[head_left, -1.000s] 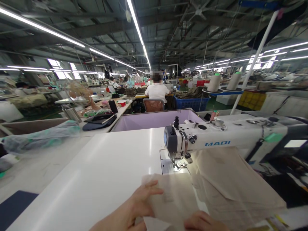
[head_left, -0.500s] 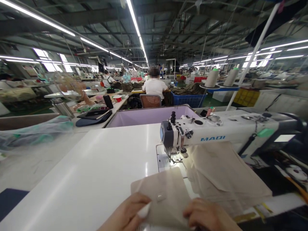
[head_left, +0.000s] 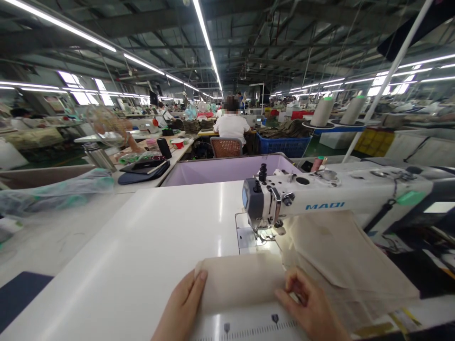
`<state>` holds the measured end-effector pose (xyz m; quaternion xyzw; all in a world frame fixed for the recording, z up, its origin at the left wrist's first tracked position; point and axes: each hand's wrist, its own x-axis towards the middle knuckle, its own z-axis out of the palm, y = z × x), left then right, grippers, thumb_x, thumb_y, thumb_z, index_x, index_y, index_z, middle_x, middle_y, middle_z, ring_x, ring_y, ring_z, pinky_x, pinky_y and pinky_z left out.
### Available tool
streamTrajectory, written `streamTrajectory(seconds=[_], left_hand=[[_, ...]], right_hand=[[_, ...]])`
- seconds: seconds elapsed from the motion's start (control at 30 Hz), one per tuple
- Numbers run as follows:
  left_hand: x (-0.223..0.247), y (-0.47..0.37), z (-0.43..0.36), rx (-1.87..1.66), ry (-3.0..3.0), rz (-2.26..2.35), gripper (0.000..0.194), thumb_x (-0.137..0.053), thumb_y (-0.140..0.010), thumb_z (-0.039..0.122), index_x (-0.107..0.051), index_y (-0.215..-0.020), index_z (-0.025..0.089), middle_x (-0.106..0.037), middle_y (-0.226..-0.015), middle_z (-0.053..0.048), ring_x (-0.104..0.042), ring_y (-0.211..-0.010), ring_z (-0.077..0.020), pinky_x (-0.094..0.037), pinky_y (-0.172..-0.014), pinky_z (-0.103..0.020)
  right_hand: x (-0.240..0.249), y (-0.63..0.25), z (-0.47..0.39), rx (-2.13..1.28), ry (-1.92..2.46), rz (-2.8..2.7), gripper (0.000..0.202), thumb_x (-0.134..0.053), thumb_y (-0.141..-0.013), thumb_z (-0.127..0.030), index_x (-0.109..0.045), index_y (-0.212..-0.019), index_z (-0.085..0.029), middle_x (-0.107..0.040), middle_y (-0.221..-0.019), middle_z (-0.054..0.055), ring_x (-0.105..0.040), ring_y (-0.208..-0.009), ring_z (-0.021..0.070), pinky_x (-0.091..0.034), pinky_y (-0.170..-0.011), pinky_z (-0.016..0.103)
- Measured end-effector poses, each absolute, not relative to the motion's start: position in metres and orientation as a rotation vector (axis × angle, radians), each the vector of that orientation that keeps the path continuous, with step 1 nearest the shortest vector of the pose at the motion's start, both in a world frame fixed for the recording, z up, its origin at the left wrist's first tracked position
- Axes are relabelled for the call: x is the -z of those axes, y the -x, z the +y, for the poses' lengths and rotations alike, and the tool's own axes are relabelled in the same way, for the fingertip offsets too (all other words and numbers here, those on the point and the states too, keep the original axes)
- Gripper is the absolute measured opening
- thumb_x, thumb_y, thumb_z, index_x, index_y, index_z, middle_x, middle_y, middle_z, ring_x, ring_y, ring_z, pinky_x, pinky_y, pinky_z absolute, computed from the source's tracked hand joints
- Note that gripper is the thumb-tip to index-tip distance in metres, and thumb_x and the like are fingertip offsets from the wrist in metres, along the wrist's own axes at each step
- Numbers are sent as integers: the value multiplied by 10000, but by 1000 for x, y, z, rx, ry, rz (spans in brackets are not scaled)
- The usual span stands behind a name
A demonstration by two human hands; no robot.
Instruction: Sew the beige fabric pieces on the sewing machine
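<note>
head cam | faces forward-down | close over white table (head_left: 149, 246) | factory hall beyond

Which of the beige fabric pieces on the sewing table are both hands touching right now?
The small folded piece in front of the needle, with the left hand and right hand at its ends. The bigger stack under the machine arm lies untouched.

Far centre: a seated person (head_left: 232, 127) in white on a brown chair (head_left: 226, 146).
Far right: two thread cones (head_left: 323, 112), blue crate (head_left: 284, 144).
Left: dark folder (head_left: 144, 172), phone (head_left: 164, 148).
</note>
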<state>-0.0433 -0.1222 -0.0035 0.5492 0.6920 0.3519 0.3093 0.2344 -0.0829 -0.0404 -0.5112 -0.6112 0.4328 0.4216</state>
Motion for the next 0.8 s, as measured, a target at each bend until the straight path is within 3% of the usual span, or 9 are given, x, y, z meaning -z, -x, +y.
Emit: streamTrajectory(seconds=[0.13, 0.47, 0.53, 0.6, 0.67, 0.8], left_hand=[[3, 40, -126, -881, -1524, 1889, 431, -379, -979, 549, -624, -826, 228, -705, -814, -45, -675, -820, -269, -547, -784, -366], [-2, 34, -124, -771, -1563, 2105, 339, -397, -952, 437, -582, -755, 233, -664, -784, -53, -649, -787, -264, -498, -728, -381], [-1, 36, -125, -785, -1499, 2109, 301, -407, -943, 422, -608, -832, 226, -664, -793, -46, -650, -778, -258, -495, -720, -374], [2, 37, -128, -850, -1408, 2121, 290, -440, -917, 408, -618, -1038, 213, -662, -818, -33, -652, -753, -247, -501, -704, -365], [6, 37, -130, -929, -1325, 2132, 413, -465, -894, 409, -547, -1240, 200, -658, -839, -22, -654, -736, -238, -510, -700, -361], [10, 36, -135, -946, -1280, 2149, 472, -436, -906, 426, -502, -1309, 189, -646, -835, -21, -657, -743, -240, -518, -720, -372]], right_hand=[[34, -230, -83, -1082, 1307, -1702, 128, -606, -809, -349, -628, -766, -230, -680, -762, -5, -653, -727, 169, -506, -654, 227], [56, -232, -72, -1089, 1405, -1828, 233, -606, -839, -431, -743, -898, -251, -767, -857, 32, -721, -764, 222, -550, -679, 276], [53, -232, -74, -1039, 1424, -1809, 253, -605, -840, -456, -751, -910, -261, -768, -861, 27, -719, -745, 215, -552, -683, 270], [50, -230, -75, -985, 1441, -1785, 260, -617, -823, -474, -758, -907, -271, -774, -882, 23, -718, -737, 210, -555, -684, 259], [48, -229, -75, -972, 1444, -1784, 263, -642, -798, -494, -763, -891, -279, -779, -887, 17, -722, -729, 204, -560, -680, 242], [48, -227, -76, -957, 1463, -1745, 294, -640, -792, -537, -768, -875, -286, -775, -846, 6, -706, -677, 183, -559, -654, 220]])
